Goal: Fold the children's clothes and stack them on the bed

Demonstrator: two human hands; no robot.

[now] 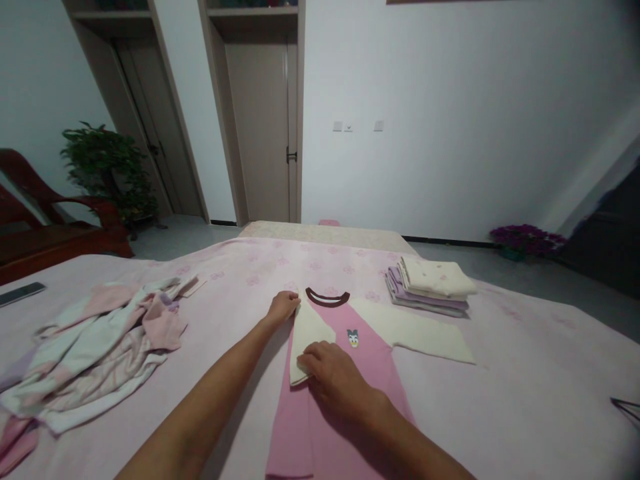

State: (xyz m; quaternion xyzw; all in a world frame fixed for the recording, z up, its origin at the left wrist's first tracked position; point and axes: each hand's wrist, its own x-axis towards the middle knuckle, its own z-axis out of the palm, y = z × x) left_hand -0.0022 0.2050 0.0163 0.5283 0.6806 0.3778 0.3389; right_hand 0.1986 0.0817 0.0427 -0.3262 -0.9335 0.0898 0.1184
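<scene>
A pink long-sleeved top with cream sleeves, a dark brown collar and a small duck-face patch lies spread on the bed. Its left side is folded inward, so that one cream sleeve lies down over the pink front. At the shoulder by the collar, my left hand pinches the folded edge. My right hand is closed at the lower end of that folded sleeve, its fingertips partly hidden. The other cream sleeve stretches out flat to the right.
On the left lies a loose heap of clothes, with a phone beyond it. A stack of folded clothes sits at the right on the pink flowered bedsheet. A dark hanger-like object shows at the right edge.
</scene>
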